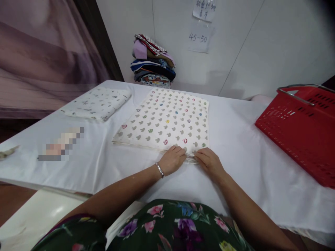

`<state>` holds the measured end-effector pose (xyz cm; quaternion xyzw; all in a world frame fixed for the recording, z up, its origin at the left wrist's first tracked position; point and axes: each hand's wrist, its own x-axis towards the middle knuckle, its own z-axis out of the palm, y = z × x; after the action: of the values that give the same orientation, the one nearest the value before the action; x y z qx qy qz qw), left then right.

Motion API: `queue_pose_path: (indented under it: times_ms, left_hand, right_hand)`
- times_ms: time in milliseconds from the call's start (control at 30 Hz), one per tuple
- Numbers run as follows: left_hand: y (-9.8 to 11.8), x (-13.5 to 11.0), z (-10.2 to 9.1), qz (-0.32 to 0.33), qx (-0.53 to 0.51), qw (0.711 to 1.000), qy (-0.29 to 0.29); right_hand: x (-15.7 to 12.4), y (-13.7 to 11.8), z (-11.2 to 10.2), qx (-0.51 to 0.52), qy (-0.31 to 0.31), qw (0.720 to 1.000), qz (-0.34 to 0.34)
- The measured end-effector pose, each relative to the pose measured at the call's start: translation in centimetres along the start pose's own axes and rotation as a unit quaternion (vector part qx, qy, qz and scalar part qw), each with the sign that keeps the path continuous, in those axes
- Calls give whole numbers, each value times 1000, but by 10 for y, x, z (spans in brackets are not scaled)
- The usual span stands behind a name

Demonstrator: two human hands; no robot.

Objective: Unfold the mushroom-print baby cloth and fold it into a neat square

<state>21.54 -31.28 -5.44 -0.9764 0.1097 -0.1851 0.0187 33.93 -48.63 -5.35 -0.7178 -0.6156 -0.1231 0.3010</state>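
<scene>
A cream cloth (pixel 174 116) printed with grey and coloured mushrooms lies folded in layers on the white-covered table (pixel 232 139). My left hand (pixel 172 159), with a bracelet at the wrist, pinches the cloth's near edge right of its middle. At the near right corner my right hand (pixel 209 161) grips the same edge, its fingers closed. A small gap separates the two hands, and the layered edges show between them. Fingertips of both hands are partly hidden by the fabric.
Another folded white cloth (pixel 98 103) with a dark print lies at the back left. A red plastic basket (pixel 300 136) with a metal handle stands at the right. Behind the table rises a stack of folded fabrics (pixel 154 64) against the wall. A blurred-out item (pixel 61 144) lies at the left.
</scene>
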Motion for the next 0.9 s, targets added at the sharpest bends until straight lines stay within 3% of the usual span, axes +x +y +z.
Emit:
queue_pose_path:
  times_ms: [333, 533, 600, 767, 900]
  left_hand:
    - [-2, -4, -4, -66, -116, 988, 75]
    - [-3, -2, 1, -15, -129, 991, 35]
    - [-4, -1, 2, -25, -152, 987, 41]
    - [-6, -1, -1, -103, -244, 960, 87]
    - [-6, -1, 0, -112, -268, 953, 91]
  right_hand:
    - [2, -2, 1, 6, 11, 999, -44]
    - [2, -1, 4, -31, 63, 997, 11]
    - [3, -2, 6, -52, 66, 996, 19]
    - [3, -1, 11, -51, 42, 998, -9]
    - [2, -1, 11, -5, 17, 999, -35]
